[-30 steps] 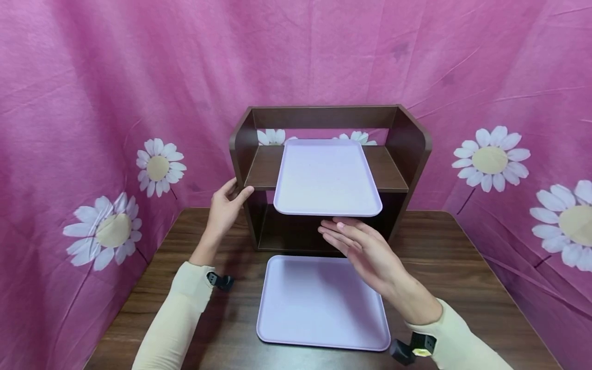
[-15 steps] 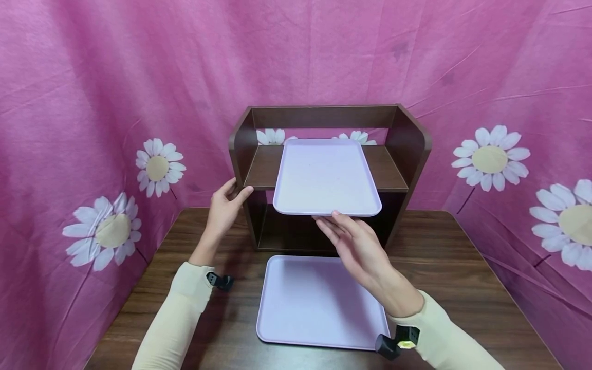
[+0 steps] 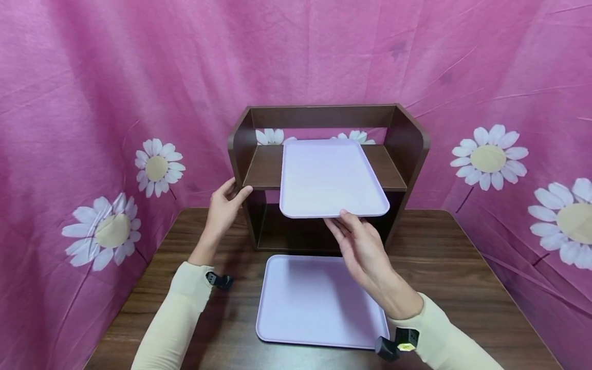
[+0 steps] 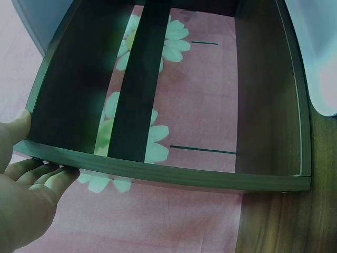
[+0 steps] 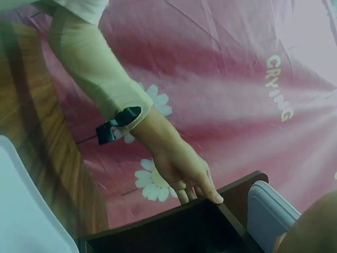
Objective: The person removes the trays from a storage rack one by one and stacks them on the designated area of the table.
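Note:
A two-tier dark brown wooden shelf [image 3: 265,169] stands at the back of the table. My left hand [image 3: 224,208] grips the front edge of its left side panel, with the thumb on the near side and the fingers around the outer face, as the left wrist view shows. On the upper tier lies a pale lilac tray [image 3: 330,177], its front end jutting out past the board. My right hand [image 3: 365,252] pinches this tray's front edge, thumb on top and fingers underneath. Part of the right hand [image 5: 310,226] shows beside the tray in the right wrist view.
A second lilac tray [image 3: 314,303] lies flat on the wooden table [image 3: 444,288] in front of the shelf, below my right forearm. A pink curtain [image 3: 194,77] with white daisies hangs behind and on both sides. Each wrist wears a small black camera.
My right hand has come up to the upper tray and taken hold of its front edge. That tray's front end has swung slightly right. My left hand has stayed on the shelf.

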`<state>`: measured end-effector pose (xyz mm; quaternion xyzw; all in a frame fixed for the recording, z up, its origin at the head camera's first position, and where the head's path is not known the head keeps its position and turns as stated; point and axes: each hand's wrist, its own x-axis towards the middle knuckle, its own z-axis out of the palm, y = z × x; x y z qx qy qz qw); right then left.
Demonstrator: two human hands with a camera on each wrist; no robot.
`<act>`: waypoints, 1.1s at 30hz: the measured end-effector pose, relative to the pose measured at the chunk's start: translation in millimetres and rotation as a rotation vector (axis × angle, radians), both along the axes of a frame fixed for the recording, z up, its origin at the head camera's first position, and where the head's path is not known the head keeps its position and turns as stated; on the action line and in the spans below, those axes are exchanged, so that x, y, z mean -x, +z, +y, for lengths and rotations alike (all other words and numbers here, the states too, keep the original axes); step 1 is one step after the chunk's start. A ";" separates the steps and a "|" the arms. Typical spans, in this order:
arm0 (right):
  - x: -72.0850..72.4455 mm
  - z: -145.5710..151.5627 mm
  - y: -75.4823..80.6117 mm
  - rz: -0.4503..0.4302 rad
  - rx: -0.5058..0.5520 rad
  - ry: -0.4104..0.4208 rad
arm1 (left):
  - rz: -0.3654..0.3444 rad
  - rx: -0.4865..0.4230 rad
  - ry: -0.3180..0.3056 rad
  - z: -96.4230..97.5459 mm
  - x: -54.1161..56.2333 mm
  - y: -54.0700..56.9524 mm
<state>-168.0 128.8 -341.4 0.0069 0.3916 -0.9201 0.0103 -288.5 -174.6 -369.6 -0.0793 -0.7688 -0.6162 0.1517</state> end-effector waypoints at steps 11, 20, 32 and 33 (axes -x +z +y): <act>-7.4 15.8 0.9 0.010 0.090 -0.126 | -0.007 -0.006 -0.004 -1.8 0.4 1.8; -9.3 23.4 2.3 -0.010 0.132 -0.205 | 0.002 -0.025 -0.012 -1.1 0.9 0.9; -6.8 33.0 -0.4 0.019 0.205 -0.247 | 0.018 -0.039 -0.014 0.6 0.9 -0.3; -6.8 33.6 -0.3 0.017 0.208 -0.248 | 0.018 -0.040 -0.014 0.4 0.9 -0.3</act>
